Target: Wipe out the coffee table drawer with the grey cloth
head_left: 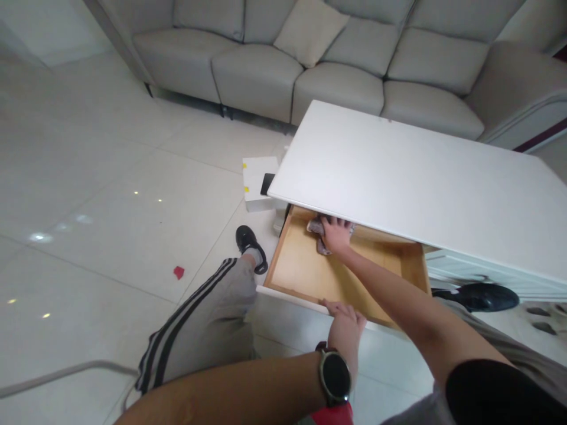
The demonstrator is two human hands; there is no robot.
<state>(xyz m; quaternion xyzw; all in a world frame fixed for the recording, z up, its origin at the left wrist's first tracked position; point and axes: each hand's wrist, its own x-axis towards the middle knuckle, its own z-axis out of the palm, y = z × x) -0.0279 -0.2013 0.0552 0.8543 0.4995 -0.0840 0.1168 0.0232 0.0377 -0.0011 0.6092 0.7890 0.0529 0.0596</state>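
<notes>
Grey-brown cloth [323,246] lies toward the far left inside the drawer [292,262], beneath the spread right grip [335,235]; whether that clasps it, I cannot tell. The left grip [345,321] grasps the drawer's near edge.

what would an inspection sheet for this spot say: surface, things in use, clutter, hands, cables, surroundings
Surface: white tabletop, small dark marks near its far edge.
Things in use: wooden drawer pulled out under the tabletop; crumpled brownish cloth inside, towards the back.
Clutter: white box beside the table, a dark flat item on it; red scrap on the floor.
Hands: left hand on the drawer's front edge; right hand on the cloth, grip unclear.
Cables: grey cord or hose along the floor, lower left.
Surroundings: grey sofa with a pale cushion, tiled floor.
</notes>
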